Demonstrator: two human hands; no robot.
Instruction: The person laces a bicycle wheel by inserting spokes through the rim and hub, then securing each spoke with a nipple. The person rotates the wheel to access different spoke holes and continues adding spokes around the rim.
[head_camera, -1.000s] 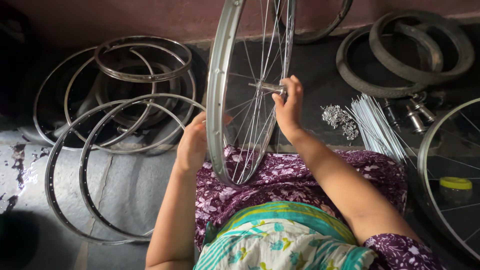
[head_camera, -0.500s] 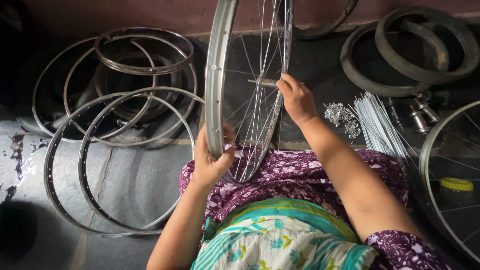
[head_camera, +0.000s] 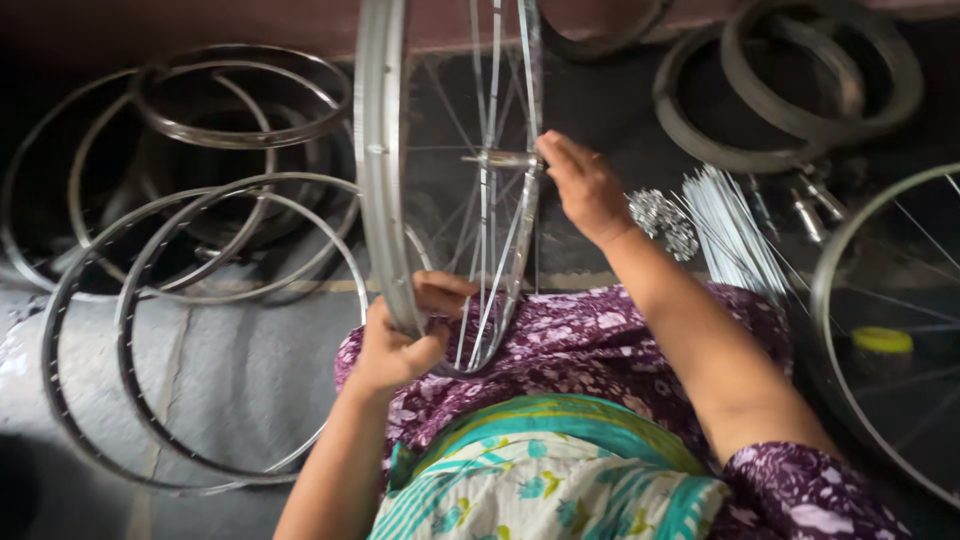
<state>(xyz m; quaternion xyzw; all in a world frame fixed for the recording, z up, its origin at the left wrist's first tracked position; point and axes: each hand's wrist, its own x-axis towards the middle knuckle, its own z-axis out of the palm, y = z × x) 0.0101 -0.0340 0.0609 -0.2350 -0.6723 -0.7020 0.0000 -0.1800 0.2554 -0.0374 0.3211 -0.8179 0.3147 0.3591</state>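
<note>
On the rim (head_camera: 378, 180), left hand (head_camera: 400, 340) has slid lower.

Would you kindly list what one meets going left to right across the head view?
Bare rims on the floor → left hand gripping the upright wheel's rim → hub → right hand → small metal cluster → loose spokes → spoked wheel at the right edge.
</note>
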